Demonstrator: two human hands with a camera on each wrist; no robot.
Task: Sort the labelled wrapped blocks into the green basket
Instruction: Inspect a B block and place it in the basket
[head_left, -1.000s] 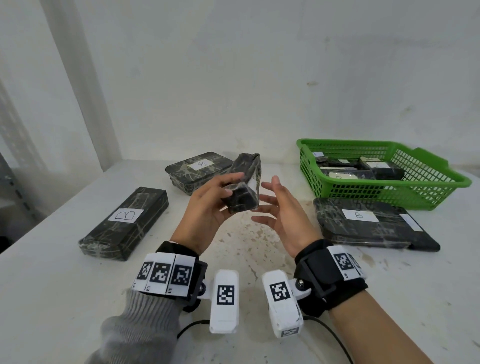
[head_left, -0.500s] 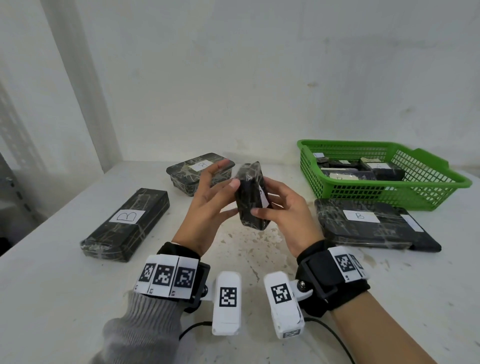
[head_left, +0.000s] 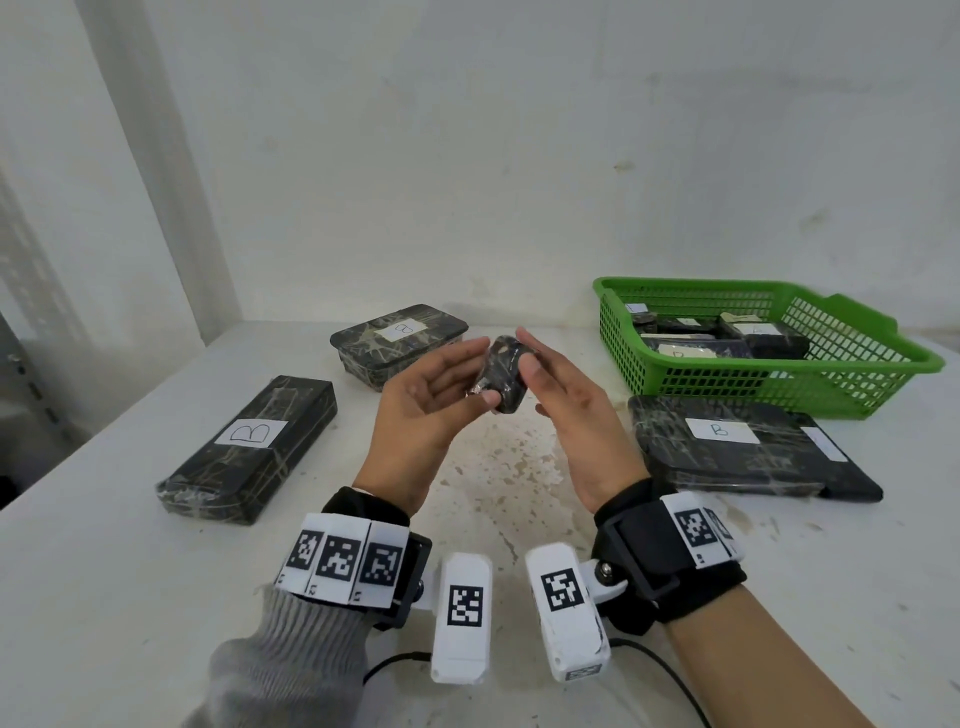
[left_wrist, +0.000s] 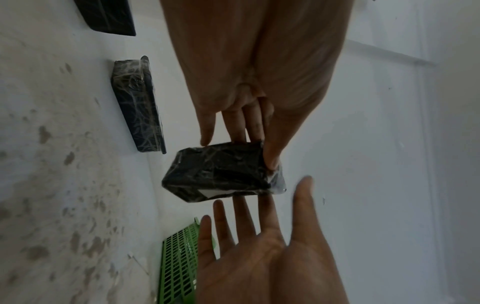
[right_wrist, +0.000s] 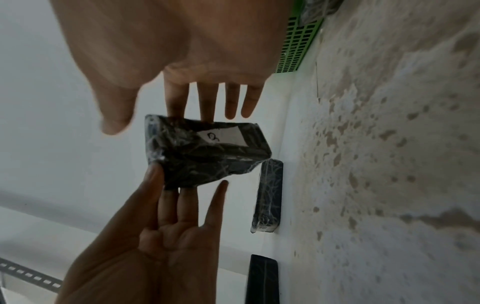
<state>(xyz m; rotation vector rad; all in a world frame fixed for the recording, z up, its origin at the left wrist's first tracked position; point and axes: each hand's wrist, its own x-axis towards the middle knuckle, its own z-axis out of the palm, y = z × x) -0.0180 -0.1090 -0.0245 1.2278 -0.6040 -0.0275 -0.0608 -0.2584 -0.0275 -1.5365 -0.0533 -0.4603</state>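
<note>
Holding a small wrapped block (head_left: 503, 381) up above the worktop (head_left: 519, 483), between both hands, well clear of the surface. Left hand (head_left: 423, 410) pinching it: thumb pressing one side, fingertips (left_wrist: 235, 131) touching the far side, palm turned inward. Right hand (head_left: 566, 410) facing it from the other side, fingers (right_wrist: 205, 102) straight and spread, tips just reaching the block's edge, thumb standing apart, nothing curled round it. Showing, in the right wrist view, a white label (right_wrist: 223, 135) on the block's face with a handwritten mark, possibly a B, hard to read for certain. Catching light on the clear film over the dark wrapping.

Sitting to the right, toward the back of the worktop: the green basket (head_left: 852, 379), already carrying several dark labelled blocks inside. Lying just in front of the basket, a flat wide block (head_left: 727, 447) with a B label, overlapping a second dark flat piece at its right end. Resting to the left, a long narrow block (head_left: 249, 452) marked B, angled toward the wall. Standing behind the hands, near the back wall, a thicker box-shaped block (head_left: 400, 338) with its own label.

Wearing black wrist straps with checkered marker tags and white camera units on both wrists; grey knit sleeve (head_left: 280, 670) on the left arm, right forearm bare. Speckled brown stains spreading over the white worktop under the hands.
</note>
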